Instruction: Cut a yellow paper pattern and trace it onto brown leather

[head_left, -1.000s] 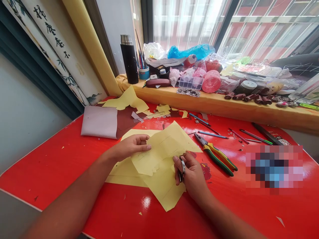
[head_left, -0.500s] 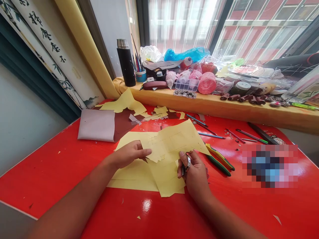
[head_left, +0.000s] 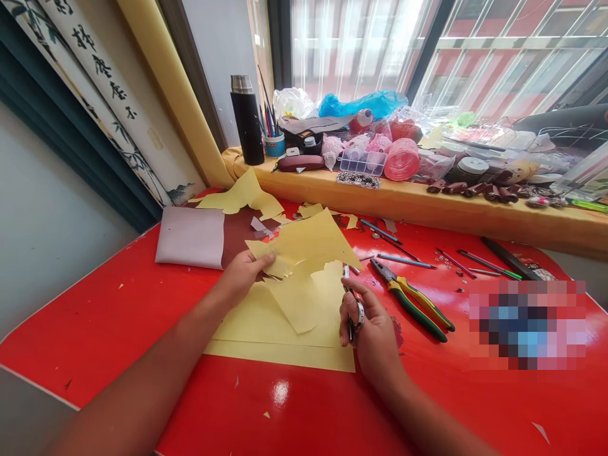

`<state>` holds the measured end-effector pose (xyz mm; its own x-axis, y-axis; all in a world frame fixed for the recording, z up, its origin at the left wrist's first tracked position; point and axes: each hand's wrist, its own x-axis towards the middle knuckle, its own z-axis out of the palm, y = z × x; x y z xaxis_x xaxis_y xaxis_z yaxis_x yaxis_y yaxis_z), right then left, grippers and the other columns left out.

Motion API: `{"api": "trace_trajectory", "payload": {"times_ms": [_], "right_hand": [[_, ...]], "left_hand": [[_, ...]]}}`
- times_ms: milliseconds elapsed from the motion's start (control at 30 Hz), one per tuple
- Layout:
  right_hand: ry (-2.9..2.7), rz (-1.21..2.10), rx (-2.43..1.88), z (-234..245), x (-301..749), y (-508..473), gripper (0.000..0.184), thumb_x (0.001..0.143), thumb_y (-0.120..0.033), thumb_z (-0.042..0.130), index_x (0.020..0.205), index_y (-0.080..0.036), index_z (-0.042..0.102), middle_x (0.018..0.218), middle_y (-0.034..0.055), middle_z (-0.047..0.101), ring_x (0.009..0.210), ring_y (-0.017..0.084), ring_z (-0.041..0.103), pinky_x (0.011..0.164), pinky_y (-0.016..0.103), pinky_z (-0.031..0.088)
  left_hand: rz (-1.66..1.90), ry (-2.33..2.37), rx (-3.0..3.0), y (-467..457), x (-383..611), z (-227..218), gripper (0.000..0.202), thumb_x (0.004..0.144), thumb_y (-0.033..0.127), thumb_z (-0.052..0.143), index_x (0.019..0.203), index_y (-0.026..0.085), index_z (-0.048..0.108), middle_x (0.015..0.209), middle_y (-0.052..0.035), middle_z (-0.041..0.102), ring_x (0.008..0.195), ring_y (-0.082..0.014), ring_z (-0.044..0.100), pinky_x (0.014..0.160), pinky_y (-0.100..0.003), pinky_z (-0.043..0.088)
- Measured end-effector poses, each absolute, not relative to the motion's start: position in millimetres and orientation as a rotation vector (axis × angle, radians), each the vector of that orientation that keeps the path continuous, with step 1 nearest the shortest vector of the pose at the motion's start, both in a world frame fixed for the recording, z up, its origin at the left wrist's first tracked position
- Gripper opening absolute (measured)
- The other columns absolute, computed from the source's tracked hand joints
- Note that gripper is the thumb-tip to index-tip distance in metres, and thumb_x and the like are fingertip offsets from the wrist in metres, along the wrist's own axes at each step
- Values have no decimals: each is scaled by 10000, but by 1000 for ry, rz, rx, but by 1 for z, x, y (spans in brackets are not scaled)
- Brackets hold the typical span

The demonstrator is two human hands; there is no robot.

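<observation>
My left hand (head_left: 244, 272) is closed on an irregularly cut piece of yellow paper (head_left: 308, 239), pinching its left end between thumb and fingers. The piece is lifted and tilted above other yellow sheets (head_left: 285, 329) lying on the table. My right hand (head_left: 373, 320) is closed round a pair of metal scissors (head_left: 354, 310), just right of the sheets. Their blades point up and away, apart from the held piece, and my fingers hide part of the handles. Beside that hand lie pliers (head_left: 415, 301) with green and yellow handles.
On the red table (head_left: 109, 335) are a folded pale sheet (head_left: 190, 235), paper scraps (head_left: 244, 193), pencils (head_left: 406, 261) and a dark strip (head_left: 510, 258). A blurred patch covers something at right. A black flask (head_left: 247, 126) and craft supplies crowd the window ledge (head_left: 294, 183).
My left hand has moved slightly left and up, raising and turning the paper away from the scissors. My right hand now holds the scissors with their blades showing. The view has shifted slightly.
</observation>
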<state>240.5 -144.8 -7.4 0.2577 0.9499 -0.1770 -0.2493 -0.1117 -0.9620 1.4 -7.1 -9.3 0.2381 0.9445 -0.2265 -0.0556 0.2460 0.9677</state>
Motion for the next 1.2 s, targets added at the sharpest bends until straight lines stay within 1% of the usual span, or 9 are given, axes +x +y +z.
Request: {"api": "trace_trajectory", "payload": {"times_ms": [133, 233, 400, 500, 600, 667, 833, 1000, 1200], "right_hand": [[-700, 1231, -1196, -10, 243, -146, 643, 889, -656, 788, 1335, -224, 620, 662, -75, 599, 391, 93, 517, 410, 209, 339], [-721, 1228, -1151, -9, 242, -148, 642, 909, -675, 762, 1351, -239, 598, 663, -77, 595, 388, 91, 512, 406, 200, 351], [-860, 1282, -1141, -4, 238, -154, 672, 917, -700, 733, 1386, -240, 589, 652, -79, 576, 378, 110, 512, 397, 228, 433], [-971, 1422, -1125, -2, 233, -159, 673, 903, -703, 745, 1374, -239, 616, 643, -88, 537, 374, 115, 512, 381, 237, 449], [-1077, 1541, -1067, -2, 230, -164, 640, 898, -679, 764, 1351, -239, 654, 624, -99, 479, 397, 112, 500, 388, 229, 445], [-1123, 1577, -1043, -3, 229, -166, 636, 904, -674, 763, 1359, -243, 657, 632, -95, 484, 406, 108, 496, 399, 225, 431], [-1140, 1582, -1057, -4, 231, -166, 716, 902, -707, 746, 1429, -239, 618, 628, -94, 497, 410, 126, 508, 412, 257, 466], [-1145, 1593, -1070, -4, 231, -165, 749, 916, -699, 736, 1490, -245, 575, 635, -91, 519, 416, 139, 544, 417, 267, 482], [-1141, 1592, -1079, -2, 231, -166, 740, 927, -668, 743, 1526, -272, 565, 650, -88, 525, 423, 133, 540, 432, 268, 502]], "left_hand": [[1025, 1267, 1158, -1, -3, -5, 594, 642, 630, 940, 934, 132, 802, 888, -130, 825, 849, -314, 774, 752, -382, 609], [1094, 1301, 1192, 1, -4, -3, 590, 603, 624, 959, 895, 138, 793, 875, -121, 821, 854, -325, 771, 760, -388, 602], [1106, 1258, 1107, 3, -8, 0, 623, 586, 621, 965, 925, 132, 782, 877, -120, 819, 802, -306, 764, 736, -394, 606], [1125, 1216, 1078, 5, -11, -1, 630, 597, 617, 960, 960, 132, 786, 908, -117, 822, 816, -286, 760, 725, -369, 600], [1163, 1139, 1040, 8, -13, -3, 592, 628, 563, 960, 991, 130, 785, 928, -116, 821, 838, -272, 760, 721, -348, 595], [1181, 1106, 1020, 10, -14, -4, 571, 633, 534, 963, 990, 125, 785, 924, -118, 817, 830, -265, 758, 705, -337, 593], [1197, 1070, 994, 11, -16, -1, 486, 673, 460, 952, 976, 114, 795, 967, -133, 819, 819, -249, 753, 651, -303, 594], [1180, 1037, 969, 10, -18, 3, 397, 725, 379, 931, 997, 118, 807, 1030, -139, 825, 820, -226, 755, 616, -270, 597], [1146, 1043, 956, 10, -19, 4, 372, 713, 374, 945, 945, 119, 807, 971, -135, 827, 796, -225, 756, 605, -266, 598]]}}
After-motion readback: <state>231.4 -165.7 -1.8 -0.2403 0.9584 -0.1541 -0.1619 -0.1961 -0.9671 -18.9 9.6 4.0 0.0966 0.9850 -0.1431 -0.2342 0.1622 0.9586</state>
